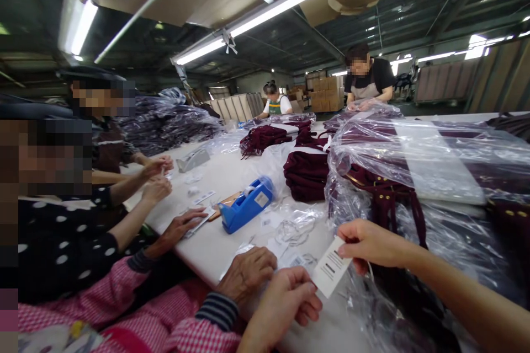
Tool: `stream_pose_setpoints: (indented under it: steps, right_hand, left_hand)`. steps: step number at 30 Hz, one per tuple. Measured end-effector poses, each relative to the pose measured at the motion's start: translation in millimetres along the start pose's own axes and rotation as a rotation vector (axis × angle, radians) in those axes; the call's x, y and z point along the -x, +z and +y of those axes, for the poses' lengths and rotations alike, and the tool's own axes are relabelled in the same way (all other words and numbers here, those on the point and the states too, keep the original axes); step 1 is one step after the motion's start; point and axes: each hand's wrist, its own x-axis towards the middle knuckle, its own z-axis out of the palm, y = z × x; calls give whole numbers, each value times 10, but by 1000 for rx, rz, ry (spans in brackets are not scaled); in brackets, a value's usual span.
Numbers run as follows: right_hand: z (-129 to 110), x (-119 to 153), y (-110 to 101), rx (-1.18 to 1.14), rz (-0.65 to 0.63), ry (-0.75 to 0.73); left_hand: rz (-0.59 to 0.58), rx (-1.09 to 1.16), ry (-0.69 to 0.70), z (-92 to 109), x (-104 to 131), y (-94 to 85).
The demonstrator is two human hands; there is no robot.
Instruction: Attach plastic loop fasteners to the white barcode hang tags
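My right hand (366, 242) pinches a white hang tag (330, 270) printed with small dark text, between thumb and fingers at its upper end. A thin pale string hangs below that hand. Close to the tag's lower left edge is my left hand (285, 298), its fingers curled and the thumb against them; whatever it may hold is hidden. Behind the tag, clear plastic bags cover a stack of folded maroon garments (383, 198) with straps and metal eyelets. Loose white strings (295, 231) and small labels lie on the white table (232, 270).
A co-worker's hand (250, 270) in a pink checked sleeve rests just left of mine. A blue tape dispenser (246, 209) stands farther back, near another maroon bundle (306, 174). Other people sit along the left edge and stand at the far side. Bagged garments (174, 121) are piled at back left.
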Motion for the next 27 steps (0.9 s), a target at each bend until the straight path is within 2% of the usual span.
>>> stream_pose_setpoints:
  steps: [2, 4, 7, 9, 11, 14, 17, 20, 23, 27]
  right_hand:
    - [-18, 0, -37, -57, 57, -1]
    - [-37, 9, -75, -154, 76, -9]
    - [-34, 32, -119, -317, 78, -30]
    - [-6, 45, -136, -375, 82, -33]
    - [33, 51, -146, -381, 78, -29]
    - [76, 48, -149, -374, 50, -24]
    - [75, 37, -146, -380, 22, -29]
    - [47, 33, -145, -365, 2, -14]
    - [31, 40, -147, -324, -12, -2]
    - [45, 49, -145, -294, -26, 8]
  left_hand:
    - [144, -167, 33, 80, -115, -99]
    - [292, -277, 72, 212, -331, -135]
    - [477, -489, 91, 409, -771, -72]
    - [526, -628, 82, 481, -1050, -8]
    - [527, -759, 72, 484, -1260, 31]
    - [477, -919, 61, 402, -1423, 10]
    - [448, -1014, 62, 317, -1454, -69]
    - [472, -1046, 80, 296, -1418, -99]
    - [491, -1042, 157, 323, -1388, -31]
    - [426, -989, 206, 342, -1442, 67]
